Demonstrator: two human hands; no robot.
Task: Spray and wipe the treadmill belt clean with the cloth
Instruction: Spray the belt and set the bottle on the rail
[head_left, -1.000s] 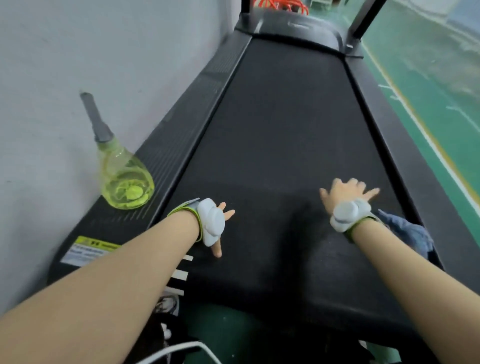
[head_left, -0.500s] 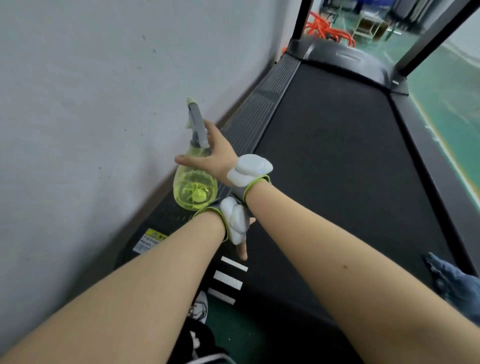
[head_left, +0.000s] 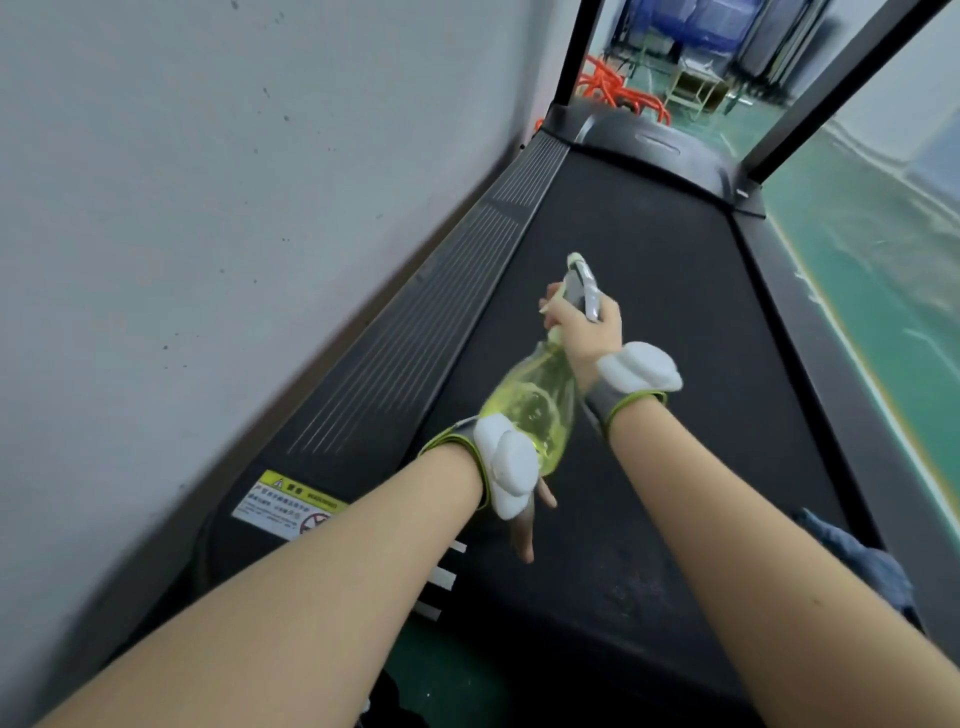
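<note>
Black treadmill belt carries the left hand, flat with fingers straight, near its left edge. Above mid-belt the right hand clamps a yellow-green clear plastic spray bottle. Crumpled blue cloth lies at the near right edge. Spraying looks barely begun, wiping undone; the belt's far length lies open.

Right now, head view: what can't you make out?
All head view:
- Left hand: mostly behind its wrist tracker; contact with belt unclear.
- Cloth: partly behind right forearm.
- Spray bottle trigger: covered by right hand.
- Warning label: text too small.
</note>
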